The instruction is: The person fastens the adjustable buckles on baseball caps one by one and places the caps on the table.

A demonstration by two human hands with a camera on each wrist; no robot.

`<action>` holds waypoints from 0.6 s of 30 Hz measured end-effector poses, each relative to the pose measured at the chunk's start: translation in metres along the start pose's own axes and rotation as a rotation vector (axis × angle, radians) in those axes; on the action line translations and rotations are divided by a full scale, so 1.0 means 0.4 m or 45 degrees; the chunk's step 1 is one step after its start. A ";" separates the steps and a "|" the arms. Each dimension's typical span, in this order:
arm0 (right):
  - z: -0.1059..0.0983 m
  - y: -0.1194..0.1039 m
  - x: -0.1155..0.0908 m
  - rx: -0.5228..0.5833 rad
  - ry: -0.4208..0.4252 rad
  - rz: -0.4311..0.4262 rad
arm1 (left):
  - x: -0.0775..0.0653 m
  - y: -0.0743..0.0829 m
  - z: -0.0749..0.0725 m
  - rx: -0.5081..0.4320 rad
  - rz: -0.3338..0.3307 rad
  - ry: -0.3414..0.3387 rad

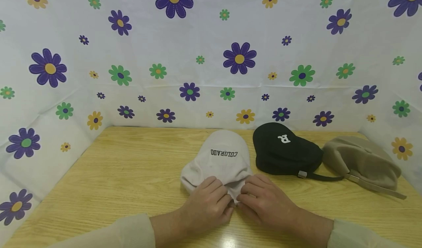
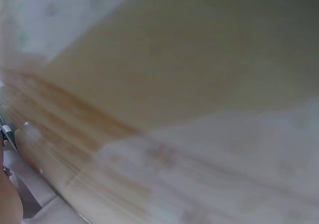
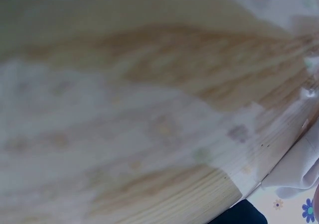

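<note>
A pale cap (image 1: 225,141) lettered COLORADO lies on the wooden table, its lettering upside down in the head view. My left hand (image 1: 209,200) pinches the cap's near edge with curled fingers. Close beside it, my right hand (image 1: 263,198) grips the same edge a little to the right. Between the hands a strip of the cap's back shows, and the fingertips hide its fastening. In the left wrist view the cap's pale fabric (image 2: 42,201) fills the lower left corner. The right wrist view catches the cap's cloth (image 3: 294,164) at its right edge.
Right of the pale cap sits a black cap (image 1: 280,152) with a white letter R and a loose strap. Beyond it lies a brown cap (image 1: 366,160), its strap sticking out. A flower-print cloth (image 1: 204,32) hangs behind and at both sides of the table (image 1: 132,167).
</note>
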State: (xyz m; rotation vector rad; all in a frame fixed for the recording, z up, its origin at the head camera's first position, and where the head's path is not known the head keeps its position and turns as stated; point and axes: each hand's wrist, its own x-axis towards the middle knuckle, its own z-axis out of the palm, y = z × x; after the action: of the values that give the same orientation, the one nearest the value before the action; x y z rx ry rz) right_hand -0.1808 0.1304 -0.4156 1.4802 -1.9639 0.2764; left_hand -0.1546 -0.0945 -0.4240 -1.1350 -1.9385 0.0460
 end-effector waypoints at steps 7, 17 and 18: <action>-0.002 0.001 -0.001 0.005 0.007 0.016 | 0.001 0.000 -0.001 0.005 -0.005 -0.010; -0.002 0.003 0.001 0.004 0.033 0.013 | 0.002 0.000 -0.001 0.009 -0.005 -0.019; -0.002 0.003 0.001 0.004 0.036 0.011 | 0.002 0.000 -0.001 0.008 -0.005 -0.022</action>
State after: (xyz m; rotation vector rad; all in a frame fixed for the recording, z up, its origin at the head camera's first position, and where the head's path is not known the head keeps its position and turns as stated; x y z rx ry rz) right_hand -0.1818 0.1311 -0.4144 1.4625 -1.9488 0.3025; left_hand -0.1545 -0.0940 -0.4232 -1.1300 -1.9543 0.0603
